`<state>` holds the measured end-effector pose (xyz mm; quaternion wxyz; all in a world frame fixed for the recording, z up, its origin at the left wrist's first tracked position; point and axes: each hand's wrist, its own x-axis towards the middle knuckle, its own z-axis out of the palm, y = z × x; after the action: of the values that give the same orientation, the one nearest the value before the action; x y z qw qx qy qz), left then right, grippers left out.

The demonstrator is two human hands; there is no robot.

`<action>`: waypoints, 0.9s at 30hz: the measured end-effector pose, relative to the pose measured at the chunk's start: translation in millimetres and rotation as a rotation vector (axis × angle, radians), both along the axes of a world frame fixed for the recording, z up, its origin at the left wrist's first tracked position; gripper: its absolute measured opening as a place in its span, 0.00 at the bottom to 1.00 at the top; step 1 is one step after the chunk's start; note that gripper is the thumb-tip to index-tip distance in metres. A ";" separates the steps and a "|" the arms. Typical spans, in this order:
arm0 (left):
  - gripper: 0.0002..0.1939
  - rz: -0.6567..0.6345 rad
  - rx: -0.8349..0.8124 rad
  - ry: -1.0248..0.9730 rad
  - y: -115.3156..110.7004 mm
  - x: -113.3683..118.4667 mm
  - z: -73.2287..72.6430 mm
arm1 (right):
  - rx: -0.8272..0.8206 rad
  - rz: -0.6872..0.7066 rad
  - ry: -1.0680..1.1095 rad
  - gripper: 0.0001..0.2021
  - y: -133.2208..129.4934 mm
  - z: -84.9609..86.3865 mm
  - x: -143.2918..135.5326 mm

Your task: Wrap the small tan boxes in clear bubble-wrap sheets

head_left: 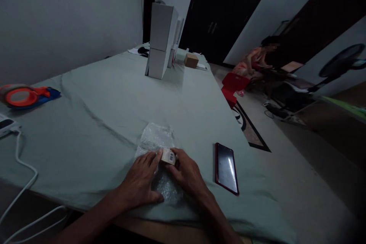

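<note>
Head view: small box (pixel 168 156) over bubble wrap (pixel 154 136), near edge of worktop (pixel 194 122).
Your right hand (pixel 186 169) grips it, left hand (pixel 137 180) spread on wrap. Looks early: box positioned, uncovered.

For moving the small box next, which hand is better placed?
Probably the right hand: it curls around the right end of the small box, while the left hand lies flatter over the bubble wrap.

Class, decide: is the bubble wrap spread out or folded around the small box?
Spread out: the bubble wrap lies across the cloth; the small box shows uncovered, label visible.
</note>
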<state>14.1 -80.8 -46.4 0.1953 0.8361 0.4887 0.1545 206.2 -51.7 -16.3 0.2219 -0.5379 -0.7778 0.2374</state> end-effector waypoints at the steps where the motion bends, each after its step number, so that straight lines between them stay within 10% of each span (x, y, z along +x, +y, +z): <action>1: 0.62 0.002 -0.022 0.026 -0.3 0.4 1.8 | -0.002 -0.060 0.041 0.20 -0.3 2.5 6.7; 8: 0.55 -0.031 -0.081 0.189 3.3 8.6 13.9 | 0.103 -0.419 -0.008 0.23 15.4 1.6 66.9; 16: 0.49 -0.185 -0.078 0.289 14.8 15.4 28.2 | 0.379 -0.374 -0.310 0.22 7.4 3.6 80.8; 22: 0.50 -0.194 -0.086 0.297 17.5 17.7 27.3 | 0.355 0.234 -0.237 0.18 -6.1 35.3 -2.6; 27: 0.51 -0.175 -0.079 0.327 19.7 13.5 26.5 | 0.124 0.245 -0.530 0.11 3.6 22.2 -5.6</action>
<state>27.6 -61.2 -20.0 0.1587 0.8811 0.4450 -0.0202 200.7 -48.1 5.9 0.0132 -0.4689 -0.8807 0.0655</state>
